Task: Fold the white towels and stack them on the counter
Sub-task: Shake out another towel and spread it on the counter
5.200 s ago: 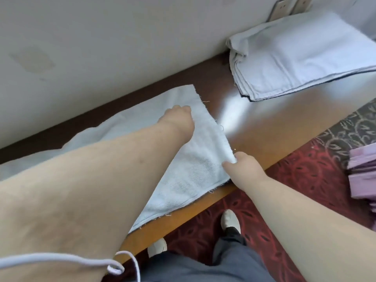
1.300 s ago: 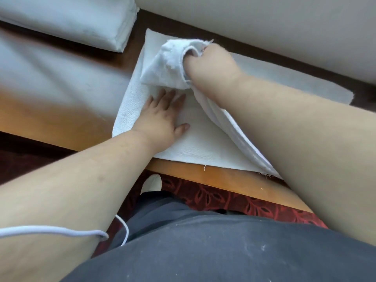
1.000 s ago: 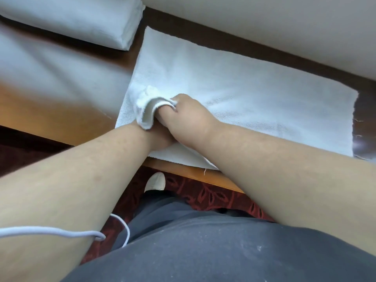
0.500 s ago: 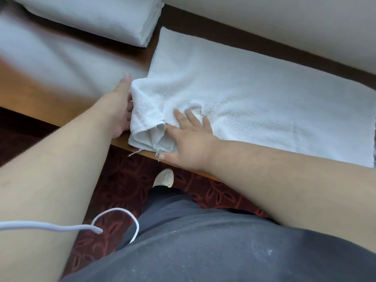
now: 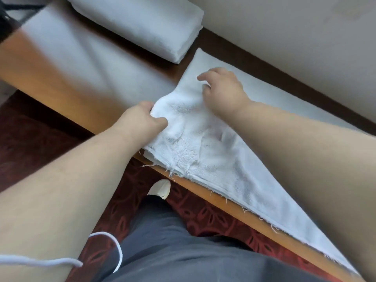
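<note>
A white towel lies folded lengthwise along the front edge of the wooden counter, its frayed edge hanging slightly over. My left hand pinches the towel's bunched left end between thumb and fingers. My right hand rests on top of the towel farther back, fingers loosely curved and spread on the cloth. A stack of folded white towels sits at the back left of the counter, against the wall.
A pale wall runs right behind the counter. Below the counter edge is red patterned carpet, my grey trousers and one white shoe. A white cord hangs across my left forearm.
The view has swung right. My left hand moved from beside the towel's end to pinching it. My right hand slid from the near edge to the far side of the towel.
</note>
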